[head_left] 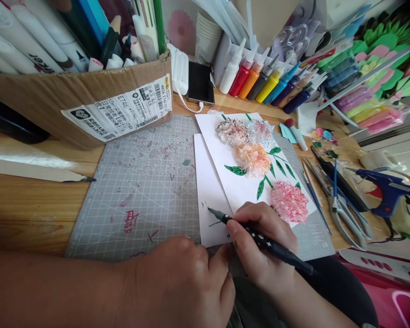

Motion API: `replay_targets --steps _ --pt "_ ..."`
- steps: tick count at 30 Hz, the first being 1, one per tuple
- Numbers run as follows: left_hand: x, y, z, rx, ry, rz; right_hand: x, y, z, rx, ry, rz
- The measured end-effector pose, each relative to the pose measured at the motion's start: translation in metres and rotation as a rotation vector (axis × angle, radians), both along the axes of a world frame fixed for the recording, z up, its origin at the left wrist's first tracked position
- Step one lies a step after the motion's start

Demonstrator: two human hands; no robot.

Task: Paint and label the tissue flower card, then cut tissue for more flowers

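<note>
clearly, black pen [267, 244] pinched in right fingers [263, 217], tip [215, 212] over lower sheet [205, 182]

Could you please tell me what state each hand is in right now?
Left hand: curled at the near edge of the paper; whether it grips anything cannot be told.
Right hand: closed, holding the pen.

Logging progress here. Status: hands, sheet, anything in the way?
Right hand gripping black marker, tip at lower sheet, contact unclear. Left hand by its near edge, grip hidden. Lower sheet: few dark strokes. Flower sheet overlaps it.
</note>
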State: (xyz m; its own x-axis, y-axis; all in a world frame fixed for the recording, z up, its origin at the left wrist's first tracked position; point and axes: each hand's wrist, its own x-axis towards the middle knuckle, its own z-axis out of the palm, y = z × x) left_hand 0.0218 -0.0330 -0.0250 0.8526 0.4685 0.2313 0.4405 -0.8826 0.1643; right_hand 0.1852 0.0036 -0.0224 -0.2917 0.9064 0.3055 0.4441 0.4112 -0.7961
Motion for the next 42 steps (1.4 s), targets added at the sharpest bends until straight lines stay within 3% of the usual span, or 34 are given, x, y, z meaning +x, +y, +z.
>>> replay_targets --steps 4,8,11,13,16,19,25,29,35,38,42 --pt "0.001 -0.002 0.002 0.030 0.019 0.072 0.001 -0.001 0.002 0.015 0.038 0.038" --pt "0.001 -0.003 0.006 0.028 0.031 0.038 0.005 -0.004 0.003 0.014 0.041 0.088" --pt "-0.001 -0.003 0.013 -0.013 0.034 0.017 0.006 -0.004 0.005 0.054 0.081 -0.006" --pt "-0.004 -0.005 0.019 -0.073 -0.003 -0.007 0.005 -0.002 0.008 0.080 0.000 -0.038" --pt "-0.009 -0.006 0.025 -0.120 -0.087 0.047 0.005 0.000 0.013 0.082 -0.113 0.051" --pt "-0.021 0.000 0.026 -0.153 -0.249 0.241 0.014 -0.002 0.018 0.051 0.047 0.049" --pt "-0.050 0.028 0.024 -0.424 -0.493 0.633 0.027 -0.006 0.028 0.092 0.533 -0.223" --pt "-0.051 0.035 0.016 -0.589 -0.525 0.645 0.032 -0.001 0.042 0.198 0.679 -0.270" --pt "-0.045 0.034 0.005 -0.816 -0.614 0.620 0.055 0.001 0.052 0.230 0.669 -0.284" --pt "-0.043 0.029 0.003 -0.617 -0.545 0.582 0.063 -0.003 0.047 0.212 0.723 -0.259" --pt "-0.030 0.012 0.004 -0.181 -0.425 0.261 0.065 -0.009 0.037 0.158 0.747 -0.259"
